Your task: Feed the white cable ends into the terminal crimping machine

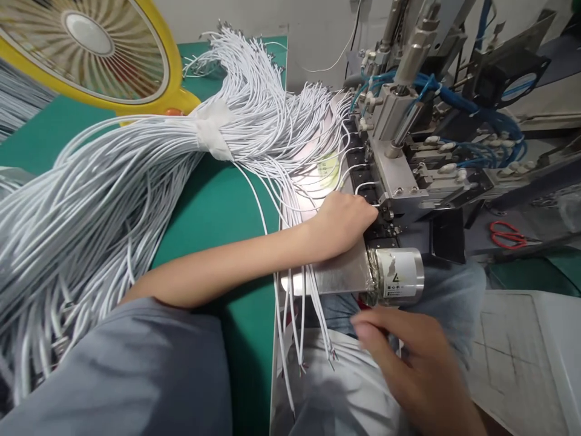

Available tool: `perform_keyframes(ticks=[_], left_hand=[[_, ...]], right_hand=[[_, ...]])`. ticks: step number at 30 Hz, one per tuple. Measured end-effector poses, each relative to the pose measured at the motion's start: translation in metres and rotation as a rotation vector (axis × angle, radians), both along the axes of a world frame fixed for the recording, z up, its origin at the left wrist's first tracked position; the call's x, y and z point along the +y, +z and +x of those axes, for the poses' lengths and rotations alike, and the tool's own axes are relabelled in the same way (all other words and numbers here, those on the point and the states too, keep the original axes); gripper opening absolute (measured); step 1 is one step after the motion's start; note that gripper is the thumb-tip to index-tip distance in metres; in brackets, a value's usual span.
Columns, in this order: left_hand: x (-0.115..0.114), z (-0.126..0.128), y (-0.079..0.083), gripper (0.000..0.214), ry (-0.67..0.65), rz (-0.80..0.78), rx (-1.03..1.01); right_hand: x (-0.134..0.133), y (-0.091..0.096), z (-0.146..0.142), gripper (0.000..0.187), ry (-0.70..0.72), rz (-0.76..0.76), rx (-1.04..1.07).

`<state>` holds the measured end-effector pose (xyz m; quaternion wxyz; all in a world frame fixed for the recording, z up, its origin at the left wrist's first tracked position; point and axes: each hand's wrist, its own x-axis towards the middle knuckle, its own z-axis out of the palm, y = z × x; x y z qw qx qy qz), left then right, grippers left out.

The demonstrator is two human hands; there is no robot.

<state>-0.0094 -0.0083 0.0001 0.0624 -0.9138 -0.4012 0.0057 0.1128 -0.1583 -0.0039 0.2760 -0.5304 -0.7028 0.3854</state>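
Note:
My left hand [341,221] reaches across the green table to the black fixture row of the machine [399,175]. Its fingers are pinched on a thin white cable [365,185] at a slot. My right hand [411,357] is low in front of me, over the loose white cable ends [318,345] that hang into my lap. Its fingers are curled and blurred, so what they hold is unclear. A big bundle of white cables [113,200], taped at one point [211,130], fans over the table towards the machine.
A yellow fan [91,54] stands at the back left on the green table [218,206]. A silver cylinder with a label [399,275] sticks out under the machine. Red scissors [506,235] lie at the right. Blue hoses [472,109] run over the machine.

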Motion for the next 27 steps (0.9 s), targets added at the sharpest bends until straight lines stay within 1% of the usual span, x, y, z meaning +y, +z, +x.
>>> perform_keyframes(ticks=[2,4,5,7,10,13,16,17,19,21,23,24,25,27], left_hand=[[0.001,0.000,-0.002,0.028,-0.003,0.011,-0.012],[0.001,0.000,-0.003,0.029,0.006,0.011,-0.023],[0.000,0.000,-0.002,0.030,0.015,0.003,-0.025],[-0.002,0.002,0.002,0.029,0.022,-0.019,-0.029],[-0.011,0.006,0.012,0.026,-0.024,-0.067,-0.068],[-0.022,0.013,0.018,0.025,-0.167,-0.196,-0.170],[-0.031,0.016,0.015,0.031,-0.337,-0.293,-0.345],[-0.032,0.017,0.012,0.033,-0.366,-0.291,-0.409],[-0.033,0.016,0.006,0.034,-0.382,-0.265,-0.521],[-0.030,0.013,0.002,0.034,-0.378,-0.253,-0.600],[-0.024,0.011,0.000,0.030,-0.385,-0.263,-0.663],[-0.021,0.010,-0.001,0.029,-0.390,-0.268,-0.697],[-0.018,0.009,0.000,0.028,-0.397,-0.271,-0.740],[-0.012,0.009,0.001,0.025,-0.431,-0.279,-0.809]], right_hand=[[0.007,-0.014,-0.013,0.025,0.073,-0.122,-0.050],[0.012,-0.028,-0.024,0.024,0.159,-0.252,-0.057],[0.013,-0.034,-0.028,0.023,0.177,-0.294,-0.039],[0.013,-0.041,-0.031,0.020,0.157,-0.314,-0.011],[0.009,-0.039,-0.027,0.016,0.099,-0.252,-0.059],[0.007,-0.030,-0.014,0.013,0.063,-0.143,-0.149],[0.012,-0.020,0.007,0.016,-0.020,-0.030,-0.175],[0.015,-0.017,0.015,0.019,-0.062,-0.001,-0.174],[0.023,-0.012,0.029,0.020,-0.155,0.048,-0.154],[0.032,-0.008,0.040,0.013,-0.270,0.115,-0.075],[0.041,-0.006,0.046,0.004,-0.413,0.220,0.081],[0.045,-0.006,0.048,0.004,-0.474,0.266,0.177],[0.049,-0.006,0.049,0.006,-0.512,0.293,0.279],[0.056,-0.009,0.051,0.009,-0.498,0.267,0.489]])
